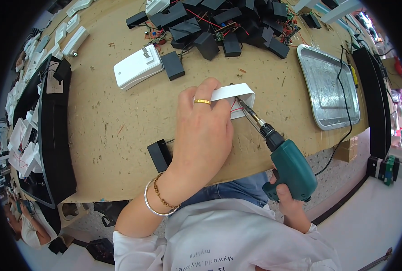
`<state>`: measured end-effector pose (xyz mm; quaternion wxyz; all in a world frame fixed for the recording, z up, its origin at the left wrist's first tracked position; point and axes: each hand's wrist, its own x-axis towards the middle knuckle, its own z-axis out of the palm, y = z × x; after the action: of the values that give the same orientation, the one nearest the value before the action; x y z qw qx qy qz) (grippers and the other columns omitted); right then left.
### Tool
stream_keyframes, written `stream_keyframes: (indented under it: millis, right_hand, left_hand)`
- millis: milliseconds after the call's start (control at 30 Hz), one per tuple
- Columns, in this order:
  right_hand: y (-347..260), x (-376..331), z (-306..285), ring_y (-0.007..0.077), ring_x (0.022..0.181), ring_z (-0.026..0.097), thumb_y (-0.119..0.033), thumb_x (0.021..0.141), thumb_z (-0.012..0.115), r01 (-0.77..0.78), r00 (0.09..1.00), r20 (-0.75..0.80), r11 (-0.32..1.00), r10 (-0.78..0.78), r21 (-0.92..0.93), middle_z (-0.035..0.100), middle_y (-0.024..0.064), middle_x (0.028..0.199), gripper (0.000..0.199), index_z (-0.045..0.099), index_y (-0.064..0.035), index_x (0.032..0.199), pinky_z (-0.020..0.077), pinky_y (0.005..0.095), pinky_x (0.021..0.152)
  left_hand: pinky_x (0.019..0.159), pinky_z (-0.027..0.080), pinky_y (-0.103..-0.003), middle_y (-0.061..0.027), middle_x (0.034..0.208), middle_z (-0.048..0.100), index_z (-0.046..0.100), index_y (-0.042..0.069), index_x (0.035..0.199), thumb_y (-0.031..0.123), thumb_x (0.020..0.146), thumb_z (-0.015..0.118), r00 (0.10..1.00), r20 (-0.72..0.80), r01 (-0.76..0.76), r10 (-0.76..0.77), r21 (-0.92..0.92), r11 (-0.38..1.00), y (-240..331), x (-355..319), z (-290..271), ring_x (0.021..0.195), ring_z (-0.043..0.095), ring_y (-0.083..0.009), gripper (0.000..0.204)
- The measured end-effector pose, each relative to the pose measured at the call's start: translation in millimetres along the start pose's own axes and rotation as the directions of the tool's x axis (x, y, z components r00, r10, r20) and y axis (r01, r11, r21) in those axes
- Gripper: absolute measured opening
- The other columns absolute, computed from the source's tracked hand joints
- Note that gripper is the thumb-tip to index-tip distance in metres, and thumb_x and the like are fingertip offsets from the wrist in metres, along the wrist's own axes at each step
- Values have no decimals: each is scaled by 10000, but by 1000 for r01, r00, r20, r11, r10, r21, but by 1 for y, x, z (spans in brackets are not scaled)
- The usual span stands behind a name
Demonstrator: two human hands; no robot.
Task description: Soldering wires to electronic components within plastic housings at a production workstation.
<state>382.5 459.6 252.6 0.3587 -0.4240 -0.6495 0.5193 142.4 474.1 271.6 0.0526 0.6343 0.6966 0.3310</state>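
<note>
My left hand, with a ring and bracelets, is closed on a white plastic housing. The housing is held on its side just above the table, its open side to the right, and thin red wires show inside it. My right hand grips the handle of a green pistol-shaped soldering gun with a black collar and brass-coloured nozzle. Its thin tip reaches into the housing among the wires; whether it touches anything inside is too small to tell. Beside my left wrist lies a small black box with a wire.
A white plug-in case and a black box lie beyond my left hand. Black boxes and wired boards are heaped at the back. A metal tray, crossed by a black cord, lies right; a black bin of white parts stands left.
</note>
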Motion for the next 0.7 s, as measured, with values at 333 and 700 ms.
stream_keyframes:
  millis: [333, 700]
  right_hand:
    - [4, -1, -2, 133, 648, 590, -198, 793, 707, 9, 1000, 15, 999, -8, -52, 609, 69, 792, 378, 607, 48, 1062, 470, 266, 587]
    - [5, -2, -4, 140, 669, 589, -244, 822, 705, 46, 999, 30, 995, -43, -91, 604, 76, 812, 372, 619, 38, 1049, 466, 268, 596]
  left_hand:
    - [889, 429, -429, -171, 1205, 472, 597, -54, 894, -32, 723, 625, 1000, 0, -4, 4, -11, 1000, 0, 0, -1, 1040, 454, -378, 175]
    - [897, 425, -429, -168, 1213, 460, 593, -55, 914, -36, 724, 622, 1000, 6, -6, 6, -7, 1000, 0, 0, -2, 1053, 445, -374, 193]
